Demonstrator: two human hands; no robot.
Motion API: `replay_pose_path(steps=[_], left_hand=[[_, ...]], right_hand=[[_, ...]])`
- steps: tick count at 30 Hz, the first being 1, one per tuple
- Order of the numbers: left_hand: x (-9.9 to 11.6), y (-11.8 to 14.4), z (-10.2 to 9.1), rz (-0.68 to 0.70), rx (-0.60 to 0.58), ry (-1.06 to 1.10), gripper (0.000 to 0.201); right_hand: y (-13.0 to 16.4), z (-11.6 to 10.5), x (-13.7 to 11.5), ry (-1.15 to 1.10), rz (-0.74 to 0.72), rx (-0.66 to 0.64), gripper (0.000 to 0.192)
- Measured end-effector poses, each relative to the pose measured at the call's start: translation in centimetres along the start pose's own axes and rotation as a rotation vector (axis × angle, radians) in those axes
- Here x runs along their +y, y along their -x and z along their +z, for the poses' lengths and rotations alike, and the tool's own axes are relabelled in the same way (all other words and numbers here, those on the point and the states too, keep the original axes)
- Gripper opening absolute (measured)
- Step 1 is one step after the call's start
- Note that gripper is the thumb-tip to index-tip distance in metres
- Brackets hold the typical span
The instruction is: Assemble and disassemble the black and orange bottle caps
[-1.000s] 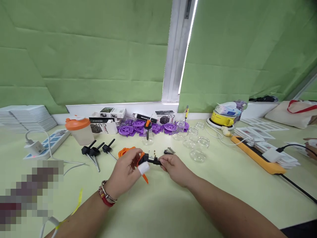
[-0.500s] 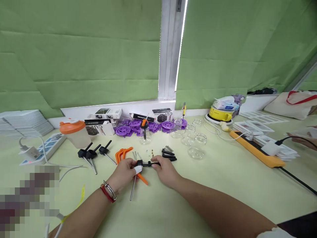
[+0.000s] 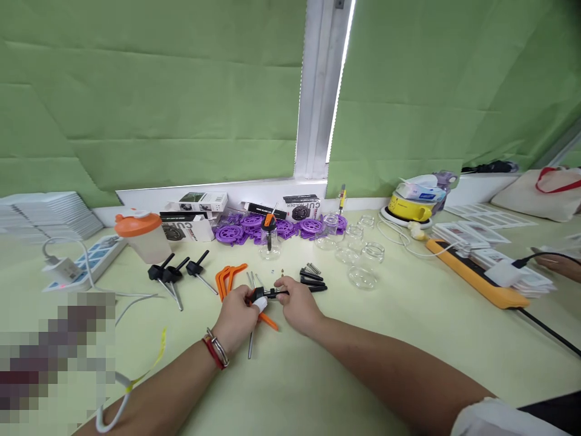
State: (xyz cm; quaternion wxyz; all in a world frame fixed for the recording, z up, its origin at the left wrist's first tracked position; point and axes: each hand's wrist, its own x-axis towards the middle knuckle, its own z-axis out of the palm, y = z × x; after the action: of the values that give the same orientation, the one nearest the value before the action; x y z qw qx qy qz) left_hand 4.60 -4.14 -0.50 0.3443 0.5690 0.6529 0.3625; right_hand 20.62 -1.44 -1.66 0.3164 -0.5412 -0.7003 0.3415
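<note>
My left hand (image 3: pixel 236 316) is closed around the head of a black plastic part (image 3: pixel 258 294), a white wrap on its thumb. From the right, my right hand (image 3: pixel 300 306) pinches the slim black stem of that part. A metal rod (image 3: pixel 250 346) points down from under my left hand, and an orange lever (image 3: pixel 269 321) sticks out beside it. Fingers hide how these pieces join. Bent orange levers (image 3: pixel 223 281) lie just beyond my left hand. Black tapered pieces (image 3: pixel 313 282) and springs (image 3: pixel 312 268) lie beyond my right hand, near tiny brass bits (image 3: pixel 282 272).
Similar black parts with metal rods (image 3: pixel 196 267) lie left, before an orange-lidded shaker (image 3: pixel 145 236). Purple discs (image 3: pixel 229 234) and boxes (image 3: pixel 193 229) line the back. Glass jars (image 3: pixel 362 277) stand right of centre, a yellow power strip (image 3: pixel 481 280) further right. Another person's hand (image 3: pixel 556 261) shows at the right edge.
The whole view has shifted slightly, so things appear a little further right. Both hands keep hold of the black part, and my right fingers sit a little closer to my left hand.
</note>
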Motion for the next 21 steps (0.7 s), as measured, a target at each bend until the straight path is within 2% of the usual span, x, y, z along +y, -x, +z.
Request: replay_pose_path(steps=[5,21], left_hand=[[-0.32,0.29,0.05,0.042,0.037,-0.053,0.015],[-0.39,0.35,0.13,0.009,0.053,0.014,0.020]], right_hand=[[-0.19,0.12,0.12,0.022,-0.034,0.010,0.021],[-0.18,-0.19,0.06,0.045,-0.040,0.004,0.017]])
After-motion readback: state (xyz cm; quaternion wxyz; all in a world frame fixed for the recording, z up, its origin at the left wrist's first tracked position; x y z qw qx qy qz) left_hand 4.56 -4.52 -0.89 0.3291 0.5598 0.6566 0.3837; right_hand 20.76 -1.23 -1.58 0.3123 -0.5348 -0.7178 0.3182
